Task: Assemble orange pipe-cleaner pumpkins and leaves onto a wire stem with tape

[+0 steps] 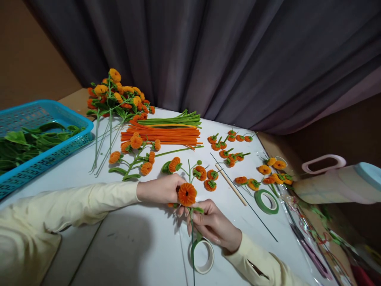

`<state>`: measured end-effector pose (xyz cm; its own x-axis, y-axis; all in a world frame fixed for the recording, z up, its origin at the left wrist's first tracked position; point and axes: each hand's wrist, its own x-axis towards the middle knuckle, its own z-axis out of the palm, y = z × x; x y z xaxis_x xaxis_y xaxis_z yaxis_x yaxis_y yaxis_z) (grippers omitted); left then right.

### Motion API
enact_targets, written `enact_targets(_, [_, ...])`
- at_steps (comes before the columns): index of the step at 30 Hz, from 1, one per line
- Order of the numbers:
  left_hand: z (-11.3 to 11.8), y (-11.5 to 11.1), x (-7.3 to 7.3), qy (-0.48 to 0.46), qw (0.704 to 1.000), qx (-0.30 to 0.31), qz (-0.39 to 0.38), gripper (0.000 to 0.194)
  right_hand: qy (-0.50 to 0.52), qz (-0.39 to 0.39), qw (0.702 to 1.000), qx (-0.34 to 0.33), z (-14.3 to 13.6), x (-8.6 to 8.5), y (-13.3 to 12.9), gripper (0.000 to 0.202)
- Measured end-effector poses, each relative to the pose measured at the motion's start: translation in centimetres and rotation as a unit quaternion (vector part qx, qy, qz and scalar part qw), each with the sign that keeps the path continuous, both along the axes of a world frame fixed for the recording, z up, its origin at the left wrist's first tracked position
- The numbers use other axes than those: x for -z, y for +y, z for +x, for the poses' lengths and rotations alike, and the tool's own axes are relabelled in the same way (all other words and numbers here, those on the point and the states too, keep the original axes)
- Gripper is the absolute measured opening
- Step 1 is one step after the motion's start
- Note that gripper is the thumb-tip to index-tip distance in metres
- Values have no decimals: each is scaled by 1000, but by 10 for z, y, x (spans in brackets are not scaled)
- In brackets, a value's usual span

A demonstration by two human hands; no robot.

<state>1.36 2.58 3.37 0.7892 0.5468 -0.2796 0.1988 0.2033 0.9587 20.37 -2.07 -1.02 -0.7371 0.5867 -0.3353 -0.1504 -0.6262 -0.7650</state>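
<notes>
An orange flower spray (pixel 187 194) is at the near middle of the white counter (pixel 125 234), with its large ribbed bloom facing the camera and its thin dark stem running down toward the near edge of the view. The left hand (pixel 162 188) is closed on the spray beside that bloom, fingers curled in. The right hand (pixel 216 224) pinches the stem just below the bloom, thumb against fingers, near a small green leaf. Just below the right hand is a roll of green tape (pixel 211 256), with the stem passing over its left side. Beyond the hands, small orange blooms (pixel 210 185) and a leafy orange branch (pixel 135 163) lie on the counter. Farther back are a bundle of orange strips (pixel 163 135) and, behind it, a bundle of green strips (pixel 181 120). To the right lie more short-stemmed orange blooms (pixel 230 161), a wooden stick (pixel 230 184), a long dark wire (pixel 253 209) beside it, and a second tape roll (pixel 259 202) near yellow-orange flowers (pixel 264 170). Toward the right edge are pink-handled scissors (pixel 315 258) and a tilted-looking cup (pixel 336 184) with a pale blue top. At the back left is a heap of finished-looking flowers (pixel 114 95), near a blue basket (pixel 74 133) holding green leaves (pixel 35 143). A dark curtain (pixel 184 47) hangs behind everything.
</notes>
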Motion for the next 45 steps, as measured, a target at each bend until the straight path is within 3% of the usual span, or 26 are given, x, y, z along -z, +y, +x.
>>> enact_targets(8, [0, 3, 2, -5, 999, 51, 2, 24, 10, -2, 1000, 5, -3, 0, -5, 31])
enact_targets(21, [4, 1, -1, -29, 998, -11, -50, 29, -15, 4, 999, 42, -3, 1, -6, 29])
enact_targets(26, [1, 3, 1, -7, 1000, 27, -6, 31, -9, 6, 999, 49, -5, -1, -7, 30])
enact_targets(34, [1, 5, 1, 2, 1000, 22, 18, 29, -18, -3, 999, 50, -5, 0, -7, 35])
enact_targets(41, [-2, 9, -5, -9, 999, 11, -30, 23, -9, -6, 997, 72, -6, 3, -7, 33])
enact_targets(45, [-1, 8, 3, -37, 998, -9, -51, 22, -7, -3, 998, 68, -6, 3, -5, 32])
